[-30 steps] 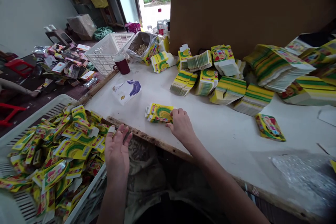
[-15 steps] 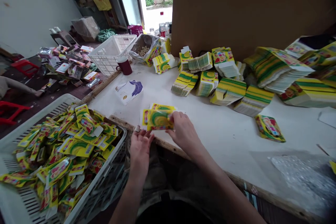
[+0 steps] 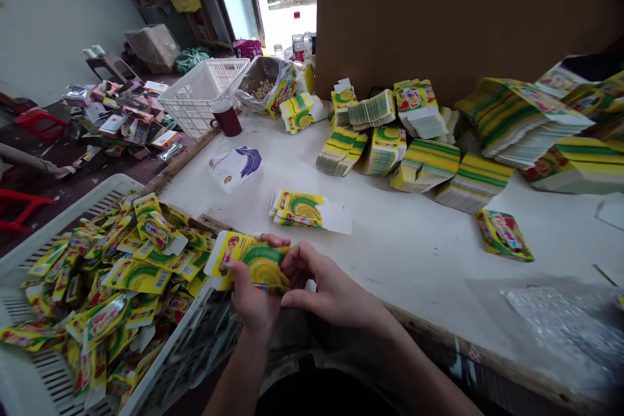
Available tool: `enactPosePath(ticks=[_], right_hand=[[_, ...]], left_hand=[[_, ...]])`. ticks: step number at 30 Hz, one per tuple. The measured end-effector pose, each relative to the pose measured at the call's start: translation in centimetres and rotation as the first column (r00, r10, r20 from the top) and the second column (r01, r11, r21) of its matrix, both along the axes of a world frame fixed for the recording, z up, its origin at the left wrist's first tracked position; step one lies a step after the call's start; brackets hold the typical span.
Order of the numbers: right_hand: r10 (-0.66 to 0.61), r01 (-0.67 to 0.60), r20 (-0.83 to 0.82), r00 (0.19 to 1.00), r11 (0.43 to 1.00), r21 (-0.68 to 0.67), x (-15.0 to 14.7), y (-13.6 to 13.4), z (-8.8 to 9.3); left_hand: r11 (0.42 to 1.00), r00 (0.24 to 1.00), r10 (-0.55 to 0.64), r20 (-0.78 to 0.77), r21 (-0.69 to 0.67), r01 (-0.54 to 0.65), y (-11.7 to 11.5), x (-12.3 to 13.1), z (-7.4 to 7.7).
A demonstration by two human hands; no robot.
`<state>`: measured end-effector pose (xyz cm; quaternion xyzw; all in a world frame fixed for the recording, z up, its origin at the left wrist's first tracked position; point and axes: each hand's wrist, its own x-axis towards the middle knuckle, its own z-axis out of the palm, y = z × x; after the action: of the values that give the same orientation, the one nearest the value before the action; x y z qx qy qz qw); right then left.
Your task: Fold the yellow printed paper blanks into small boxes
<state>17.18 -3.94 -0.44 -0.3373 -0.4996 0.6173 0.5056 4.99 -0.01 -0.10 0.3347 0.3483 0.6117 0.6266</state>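
Observation:
A yellow and green printed carton (image 3: 258, 259) is held over the table's front edge. My left hand (image 3: 254, 299) grips it, thumb across the front and fingers behind. At the carton's right end, my right hand (image 3: 329, 286) has its fingers curled against the edge, partly hiding that end. Just beyond my hands, a small stack of flat cartons (image 3: 305, 209) lies on the white table, with a white flap sticking out to the right.
To my left, a white plastic crate (image 3: 121, 183) holds many filled-looking cartons. Bundles of flat cartons (image 3: 424, 162) line the back of the table. A maroon mug (image 3: 229, 122), a white and purple box (image 3: 236, 168), a single carton (image 3: 504, 234) and bubble wrap (image 3: 560, 325) also lie there.
A carton has come off the stack toward me and down to the left. My left hand, empty before, now grips it, and my right hand has moved to its right end.

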Motion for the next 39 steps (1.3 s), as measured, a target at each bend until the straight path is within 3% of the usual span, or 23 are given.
enactPosePath(ticks=[3, 8, 14, 18, 21, 24, 26, 27, 28, 30, 32, 34, 36, 37, 39], right_hand=[[-0.118, 0.115, 0.169, 0.979, 0.993, 0.025, -1.1, -0.2, 0.1], [-0.318, 0.321, 0.143, 0.937, 0.947, 0.006, -0.6, 0.0, 0.2], [-0.295, 0.285, 0.2, 0.934, 0.955, 0.077, 0.4, -0.8, 0.9], [-0.445, 0.415, 0.302, 0.843, 0.896, 0.159, 0.2, -1.1, 0.6], [-0.528, 0.457, 0.33, 0.783, 0.847, 0.271, 1.1, -1.1, 0.5], [-0.698, 0.48, 0.421, 0.579, 0.71, 0.516, 2.4, -1.3, 0.6], [-0.744, 0.352, 0.485, 0.46, 0.654, 0.669, 2.9, -1.6, 0.6], [-0.738, 0.262, 0.503, 0.449, 0.647, 0.716, 3.0, -1.7, 0.6], [-0.719, 0.179, 0.515, 0.467, 0.647, 0.741, 2.9, -1.8, 0.5], [-0.684, 0.115, 0.507, 0.525, 0.647, 0.753, 2.4, -2.0, 0.2], [-0.707, 0.249, 0.446, 0.549, 0.648, 0.72, 1.8, -2.0, -0.2], [-0.759, 0.511, 0.335, 0.558, 0.633, 0.582, 1.2, -1.9, -0.6], [-0.722, 0.659, 0.194, 0.664, 0.688, 0.305, 0.8, -1.6, -0.9], [-0.649, 0.634, 0.113, 0.752, 0.76, 0.147, 0.7, -1.5, -1.0], [-0.434, 0.427, -0.061, 0.899, 0.898, -0.105, 0.4, -1.2, -1.2]], left_hand=[[0.997, 0.997, 0.043, 0.07, -0.06, -0.039, 0.4, 0.4, 0.4], [0.999, 0.986, -0.05, -0.156, -0.028, 0.046, 0.6, 0.2, 0.4], [0.998, 0.967, 0.059, -0.248, 0.024, -0.055, 0.5, -0.6, 0.0], [0.998, 0.964, 0.055, -0.261, 0.031, -0.048, 0.3, -0.9, -0.3], [0.994, 0.966, 0.07, -0.249, 0.104, -0.045, 0.4, -1.6, 0.5], [0.94, 0.943, 0.153, -0.297, 0.338, -0.046, 0.7, -2.9, 2.7], [0.893, 0.884, 0.176, -0.433, 0.447, 0.042, 0.7, -3.7, 4.1], [0.881, 0.818, 0.17, -0.549, 0.457, 0.123, 0.7, -3.9, 4.6], [0.876, 0.718, 0.138, -0.682, 0.422, 0.232, 0.6, -4.1, 4.8], [0.865, 0.447, 0.006, -0.894, 0.229, 0.447, 0.3, -4.0, 4.6], [0.844, 0.242, -0.084, -0.967, 0.06, 0.533, 0.1, -3.6, 3.6], [0.846, 0.189, -0.07, -0.979, 0.042, 0.531, -0.3, -3.2, 2.3], [0.848, 0.198, -0.013, -0.98, 0.095, 0.522, -0.7, -2.8, 1.2], [0.835, 0.206, -0.002, -0.979, 0.112, 0.538, -0.9, -2.6, 0.8], [0.803, 0.225, 0.007, -0.974, 0.14, 0.58, -1.2, -2.3, 0.3]])
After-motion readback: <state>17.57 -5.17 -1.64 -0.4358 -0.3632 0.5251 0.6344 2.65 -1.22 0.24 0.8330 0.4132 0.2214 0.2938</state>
